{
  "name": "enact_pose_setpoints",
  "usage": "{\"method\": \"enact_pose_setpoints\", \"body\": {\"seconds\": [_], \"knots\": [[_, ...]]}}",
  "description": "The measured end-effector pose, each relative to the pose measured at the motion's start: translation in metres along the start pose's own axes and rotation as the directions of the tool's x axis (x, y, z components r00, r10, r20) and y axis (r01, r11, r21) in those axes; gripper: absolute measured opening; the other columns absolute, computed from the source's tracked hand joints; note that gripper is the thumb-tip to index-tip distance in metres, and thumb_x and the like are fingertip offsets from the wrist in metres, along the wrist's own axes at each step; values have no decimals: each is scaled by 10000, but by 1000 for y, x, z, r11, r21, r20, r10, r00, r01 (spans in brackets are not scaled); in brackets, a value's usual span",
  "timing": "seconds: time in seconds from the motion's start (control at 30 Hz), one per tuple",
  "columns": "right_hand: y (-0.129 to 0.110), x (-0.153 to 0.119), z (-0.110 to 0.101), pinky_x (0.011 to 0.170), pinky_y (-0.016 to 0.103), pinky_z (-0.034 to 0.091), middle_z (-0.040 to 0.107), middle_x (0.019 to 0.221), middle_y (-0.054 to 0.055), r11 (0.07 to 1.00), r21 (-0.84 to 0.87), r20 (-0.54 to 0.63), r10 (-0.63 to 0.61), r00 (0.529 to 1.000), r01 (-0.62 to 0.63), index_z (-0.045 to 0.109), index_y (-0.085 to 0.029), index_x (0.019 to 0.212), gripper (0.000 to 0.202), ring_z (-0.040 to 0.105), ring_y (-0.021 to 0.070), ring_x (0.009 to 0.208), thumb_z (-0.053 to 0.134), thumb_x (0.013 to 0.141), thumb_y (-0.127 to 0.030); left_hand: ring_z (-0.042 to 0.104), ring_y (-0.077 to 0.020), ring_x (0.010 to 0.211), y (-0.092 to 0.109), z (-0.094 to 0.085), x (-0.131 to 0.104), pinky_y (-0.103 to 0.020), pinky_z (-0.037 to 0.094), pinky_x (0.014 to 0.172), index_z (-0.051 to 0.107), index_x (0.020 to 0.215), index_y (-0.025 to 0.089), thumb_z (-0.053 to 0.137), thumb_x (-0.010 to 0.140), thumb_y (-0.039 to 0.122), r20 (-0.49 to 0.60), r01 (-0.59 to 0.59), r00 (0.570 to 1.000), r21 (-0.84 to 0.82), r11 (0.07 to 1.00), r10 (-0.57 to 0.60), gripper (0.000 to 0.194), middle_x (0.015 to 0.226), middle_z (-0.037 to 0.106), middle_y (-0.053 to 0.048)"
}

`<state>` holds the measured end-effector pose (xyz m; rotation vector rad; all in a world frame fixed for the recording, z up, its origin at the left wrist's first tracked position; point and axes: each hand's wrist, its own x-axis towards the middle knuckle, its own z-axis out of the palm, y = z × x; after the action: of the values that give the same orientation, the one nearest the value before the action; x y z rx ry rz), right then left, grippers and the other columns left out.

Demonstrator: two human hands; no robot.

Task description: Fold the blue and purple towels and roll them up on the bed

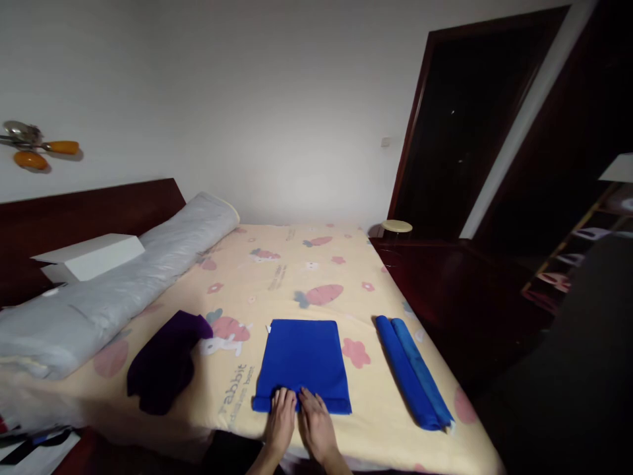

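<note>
A blue towel [305,353] lies spread as a rectangle near the front of the bed, its near edge turned up into a narrow roll. My left hand [283,409] grips that roll just left of its middle, fingers curled over it. Close beside it, my right hand [315,415] holds the same roll with bent fingers. The undersides of the fingers are hidden. A small white tag [268,328] sticks out at the towel's far left corner. Two rolled blue towels [413,373] lie side by side to the right. At the left is a crumpled dark purple cloth [165,363].
The bed has a cream sheet [277,284] printed with carrots and rabbits. Along the headboard [89,204] runs a long grey roll of bedding [163,247], with a white box [96,256] on it. A round stool [396,226] stands beyond the bed's far right corner.
</note>
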<state>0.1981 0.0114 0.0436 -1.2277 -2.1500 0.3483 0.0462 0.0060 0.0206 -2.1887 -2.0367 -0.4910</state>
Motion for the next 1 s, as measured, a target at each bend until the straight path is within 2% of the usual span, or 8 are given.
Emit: {"method": "enact_pose_setpoints", "body": {"seconds": [0.17,0.3,0.43,0.5,0.6,0.73,0.83,1.0], "knots": [[41,-21,-24,1116,534,322,475,1454,89,951,-197,-72,228,971,-238,491,-211,1400,495,407,288,1368,356,977,-427,411,-219,1372,-12,-7,3,-423,386,1095,421,1431,219,316,972,300,-49,3,999,30,1000,-2,478,1485,477,-75],[55,-25,-32,1143,602,208,442,1468,142,890,-270,-137,342,930,-367,487,-142,1401,536,360,336,1389,356,954,-408,323,-227,1429,-9,-15,5,-476,351,1120,251,1503,228,299,961,292,-6,27,1000,112,993,-26,547,1561,342,-66],[28,-5,-24,1171,530,194,384,1508,135,948,-236,-21,215,976,-213,464,-123,1413,548,313,291,1418,412,880,-243,324,-192,1427,-3,-11,6,-453,350,1136,231,1504,228,287,913,137,0,-102,995,150,983,103,601,1550,358,-44],[10,8,-17,1160,444,259,463,1464,121,984,-160,133,98,986,-76,502,-134,1384,569,375,256,1389,457,820,-193,350,-153,1411,-5,-9,8,-398,360,1140,256,1496,237,282,866,56,23,-243,970,128,962,242,656,1528,401,-13],[-2,22,-15,1110,348,344,556,1387,112,996,-81,240,42,970,-24,543,-149,1347,542,478,212,1316,455,813,-174,398,-118,1379,-15,-11,13,-335,385,1122,265,1493,256,276,870,63,73,-367,929,62,928,363,652,1502,443,15],[30,19,-30,1143,428,295,484,1451,82,975,-166,149,172,974,-147,511,-191,1383,480,386,228,1384,339,955,-325,319,-223,1430,-31,-18,18,-466,339,1145,179,1515,242,350,937,359,90,-118,990,82,990,111,614,1565,312,-42],[62,11,-43,1158,500,241,396,1500,115,902,-279,33,352,936,-329,446,-139,1428,568,312,273,1420,292,973,-442,244,-299,1456,-36,-20,19,-548,254,1164,163,1516,188,414,884,531,109,89,989,127,988,-103,762,1585,239,-89],[58,17,-41,1168,530,187,336,1518,164,885,-305,-38,357,933,-351,449,-77,1417,580,285,306,1428,289,970,-409,249,-293,1456,-22,-25,20,-581,191,1175,125,1518,191,389,895,437,76,3,997,143,990,-14,720,1580,250,-86]]}}
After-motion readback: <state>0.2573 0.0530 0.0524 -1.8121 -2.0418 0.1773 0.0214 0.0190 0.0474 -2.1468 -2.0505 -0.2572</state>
